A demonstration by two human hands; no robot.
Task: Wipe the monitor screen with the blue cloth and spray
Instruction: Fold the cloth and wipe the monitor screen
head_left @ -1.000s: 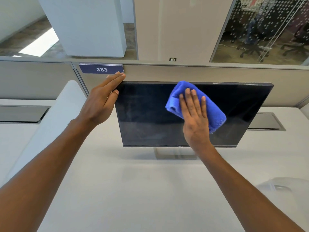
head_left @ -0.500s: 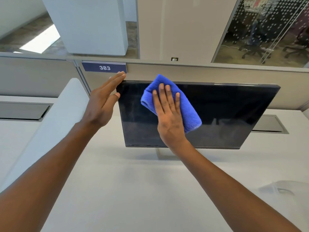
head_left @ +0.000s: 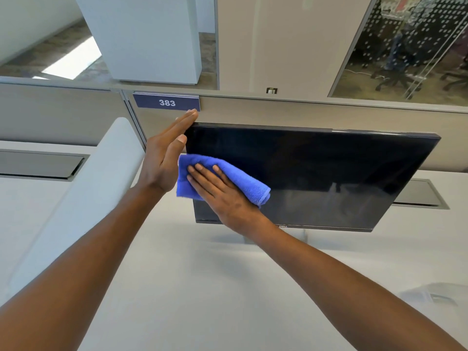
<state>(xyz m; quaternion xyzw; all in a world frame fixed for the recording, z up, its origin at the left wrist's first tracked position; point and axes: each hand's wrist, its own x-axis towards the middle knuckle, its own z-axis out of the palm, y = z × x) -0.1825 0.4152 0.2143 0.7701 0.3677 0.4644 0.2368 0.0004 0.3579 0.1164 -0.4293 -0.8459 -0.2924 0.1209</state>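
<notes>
A dark, switched-off monitor (head_left: 329, 171) stands on a white desk (head_left: 202, 287) in front of a grey partition. My right hand (head_left: 220, 191) lies flat on a folded blue cloth (head_left: 243, 181), pressing it against the lower left part of the screen. My left hand (head_left: 167, 155) rests flat, fingers straight, against the monitor's upper left edge, holding nothing. A pale, blurred thing, perhaps the spray bottle (head_left: 435, 295), lies at the lower right of the desk.
A rounded white divider (head_left: 88, 198) runs along the left side of the desk. The partition carries a blue sign reading 383 (head_left: 167, 102). Grey cable hatches (head_left: 40, 164) sit in the desk at left and behind the monitor at right (head_left: 420, 193).
My right hand has swept the blue cloth leftward and downward across the screen, from its upper middle to its lower left. The left hand stays at the monitor's upper left edge.
</notes>
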